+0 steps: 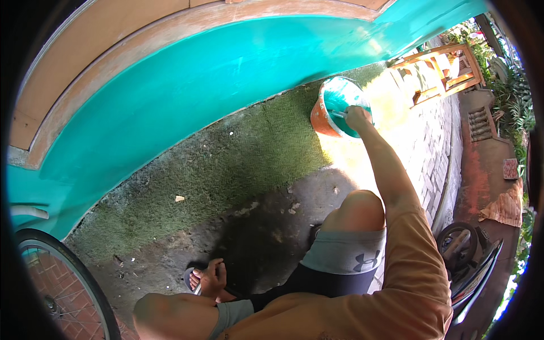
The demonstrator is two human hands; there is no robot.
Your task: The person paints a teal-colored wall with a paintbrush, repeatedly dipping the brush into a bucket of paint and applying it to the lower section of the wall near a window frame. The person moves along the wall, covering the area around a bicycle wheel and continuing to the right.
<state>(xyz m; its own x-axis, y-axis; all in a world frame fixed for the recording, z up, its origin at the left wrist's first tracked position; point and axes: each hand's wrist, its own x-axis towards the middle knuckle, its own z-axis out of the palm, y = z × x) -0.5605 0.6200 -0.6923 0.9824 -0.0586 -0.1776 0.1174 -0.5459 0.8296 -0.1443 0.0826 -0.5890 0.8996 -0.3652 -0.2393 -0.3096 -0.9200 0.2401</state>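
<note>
My right hand (358,117) reaches over the rim of an orange bucket (324,121) coated inside with turquoise paint. Its fingers close around a slim, pale-handled tool (338,113), seemingly a paintbrush; the far end is hard to make out against the paint. Beside my bent left knee hangs my left hand (213,278), loosely curled with fingers apart and no object visible in it. Just behind that hand are my toes in a dark sandal (187,276). A freshly coloured turquoise wall (204,80) runs along the far side, behind the bucket.
Mossy ground (238,148) stretches along the wall's foot. At the lower left stands a bicycle wheel (91,278). A wooden frame (450,80) lies in sunlight past the bucket. To the right are grey pavers (433,157) and a dark steering wheel (457,242).
</note>
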